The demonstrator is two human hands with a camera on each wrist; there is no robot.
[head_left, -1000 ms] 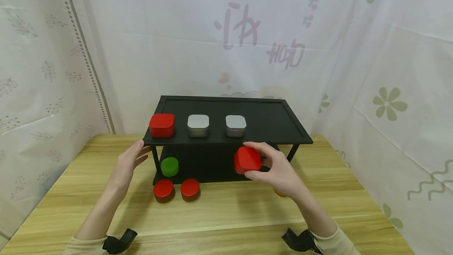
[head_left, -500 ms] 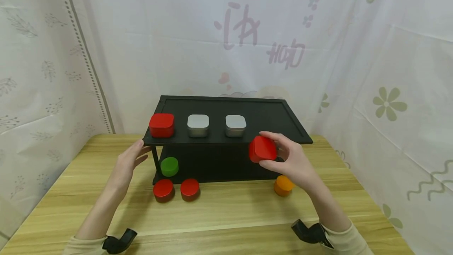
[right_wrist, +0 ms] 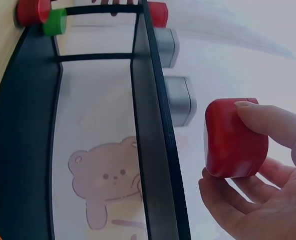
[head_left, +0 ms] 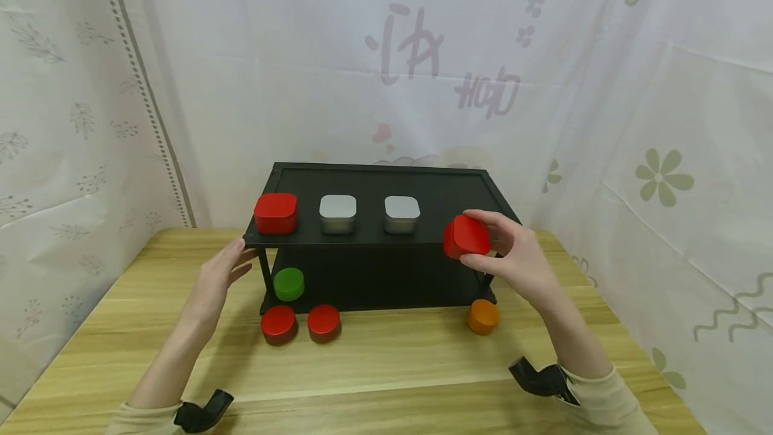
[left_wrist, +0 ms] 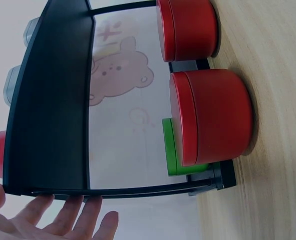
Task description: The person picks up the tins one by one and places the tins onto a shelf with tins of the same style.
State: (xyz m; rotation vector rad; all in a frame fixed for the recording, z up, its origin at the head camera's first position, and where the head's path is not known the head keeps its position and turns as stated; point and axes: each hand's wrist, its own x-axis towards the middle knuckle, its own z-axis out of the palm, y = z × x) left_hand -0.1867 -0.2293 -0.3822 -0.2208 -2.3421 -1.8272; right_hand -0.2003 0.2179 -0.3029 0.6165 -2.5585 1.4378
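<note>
My right hand [head_left: 513, 257] pinches a red square tin [head_left: 467, 236] between thumb and fingers, near the front right of a black two-tier shelf [head_left: 447, 186]. In the right wrist view the tin [right_wrist: 235, 137] hangs just off the upper tier's edge. My left hand [head_left: 220, 274] touches the shelf's left front corner with fairly straight fingers, as the left wrist view shows [left_wrist: 67, 220]. On the upper tier stand another red square tin [head_left: 276, 214] and two silver square tins, one to the left [head_left: 338, 214] and one to the right [head_left: 401, 214].
A green round tin [head_left: 289, 284] sits on the lower tier at left. Two red round tins, one left [head_left: 279, 325] and one right [head_left: 324, 323], stand on the wooden table [head_left: 374, 381] before it. An orange round tin [head_left: 483, 317] stands near the right front leg. A patterned curtain [head_left: 302, 72] hangs behind.
My right hand has moved right and upward with the red square tin, from in front of the lower tier to the upper tier's front edge. The orange tin came into view. My left hand stayed put.
</note>
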